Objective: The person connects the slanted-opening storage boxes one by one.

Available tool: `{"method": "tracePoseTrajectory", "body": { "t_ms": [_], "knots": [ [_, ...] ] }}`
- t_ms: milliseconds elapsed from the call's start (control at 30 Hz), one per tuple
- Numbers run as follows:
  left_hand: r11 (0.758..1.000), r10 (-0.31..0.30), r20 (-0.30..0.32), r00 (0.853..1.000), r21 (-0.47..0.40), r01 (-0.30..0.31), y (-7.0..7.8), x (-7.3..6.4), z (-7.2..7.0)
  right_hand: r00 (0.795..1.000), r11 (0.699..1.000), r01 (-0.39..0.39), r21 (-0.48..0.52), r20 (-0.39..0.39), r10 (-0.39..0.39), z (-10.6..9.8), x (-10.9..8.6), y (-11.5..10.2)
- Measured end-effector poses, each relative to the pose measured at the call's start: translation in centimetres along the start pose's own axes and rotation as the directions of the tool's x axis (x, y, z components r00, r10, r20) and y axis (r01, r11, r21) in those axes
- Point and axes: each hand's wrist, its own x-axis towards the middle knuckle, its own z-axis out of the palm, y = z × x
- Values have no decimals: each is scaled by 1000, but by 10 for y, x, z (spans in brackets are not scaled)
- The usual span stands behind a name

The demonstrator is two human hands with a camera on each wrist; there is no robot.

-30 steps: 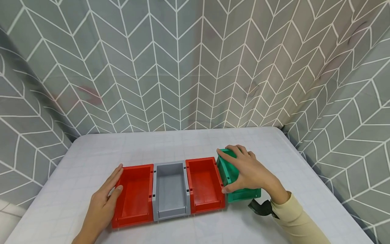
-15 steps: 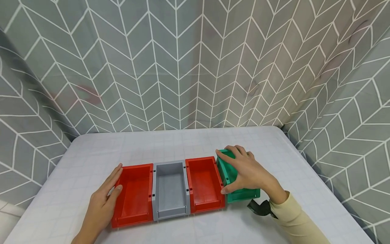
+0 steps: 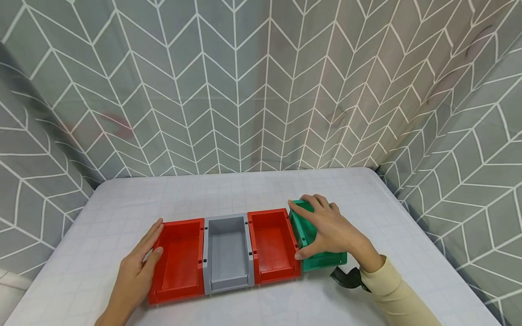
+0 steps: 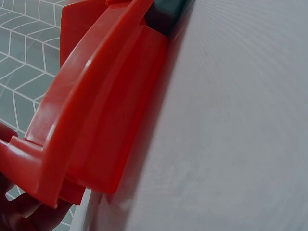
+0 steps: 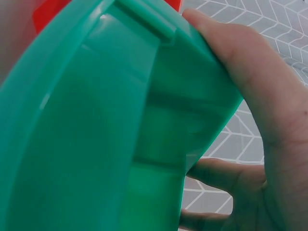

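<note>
A row of plastic storage bins stands on the table: a left red bin (image 3: 179,258), a grey bin (image 3: 228,253) and a right red bin (image 3: 273,246), side by side. My left hand (image 3: 132,276) holds the left red bin at its outer wall, long fingers along the outside and thumb over the rim. At the row's right end, my right hand (image 3: 330,231) spans and grips a green bin (image 3: 322,260), its thumb at the near left rim and its fingers over the far end. The green bin sits slightly askew against the right red bin; my hand hides part of its inside.
A white cloth (image 3: 228,192) with faint grid lines covers the table. Grey curtains (image 3: 253,90) with white chevron lines hang behind it and at both sides. A dark curved piece (image 3: 346,277) hangs at my right wrist.
Both hands keep their places on the left red bin and the green bin. The whole scene shifts very slightly left and up in the head view; otherwise nothing visibly differs.
</note>
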Motion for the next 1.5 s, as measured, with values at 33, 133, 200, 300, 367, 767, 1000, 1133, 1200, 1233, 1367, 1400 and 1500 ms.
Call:
{"method": "tracePoseTrajectory", "body": {
  "t_ms": [33, 133, 200, 300, 367, 767, 1000, 1133, 1200, 1233, 1367, 1400, 1500],
  "knots": [
    [1000, -2, 2, 1000, 2, 2, 0, 0, 0, 1000, 1000, 0, 1, 1, 0, 0, 0, 0],
    [1000, -10, 5, 1000, 5, 10, 0, 0, -1, 1000, 1000, 0, 5, 2, 0, 1, 0, 0],
    [1000, -15, 5, 1000, 9, 15, 0, 0, -1, 1000, 1000, 0, 6, 5, 0, 1, 0, 0],
    [1000, -17, 5, 1000, 12, 17, 1, 0, -1, 1000, 1000, -6, 7, 13, 6, 1, 1, 0],
    [1000, -16, 5, 1000, 15, 16, 1, 0, 0, 1000, 1000, -10, 7, 17, 10, 2, 0, 0],
    [999, -33, 16, 999, 20, 32, -1, 0, 0, 999, 1000, -21, 17, 38, 21, 5, 0, 0],
    [999, -31, 6, 999, 27, 31, 1, -1, 0, 997, 999, -27, 17, 68, 26, 11, 0, 1],
    [999, -32, 10, 999, 26, 32, 0, -1, 0, 997, 1000, -27, 16, 70, 26, 12, 0, 1],
    [999, -29, 11, 1000, 21, 29, 0, -1, 0, 997, 999, -29, 16, 71, 27, 12, 1, 1],
    [999, -28, 11, 1000, 18, 27, 0, -1, 0, 997, 999, -28, 17, 71, 27, 12, 1, 1],
    [1000, -25, 9, 1000, 13, 25, 0, 0, 0, 997, 999, -28, 20, 74, 26, 13, 1, 2],
    [1000, -26, 9, 1000, 14, 26, 0, 0, 0, 997, 999, -27, 20, 75, 26, 13, 1, 2],
    [999, -28, 12, 1000, 16, 28, 0, 0, 0, 997, 1000, -25, 14, 75, 24, 14, 1, 3]
  ]
}}
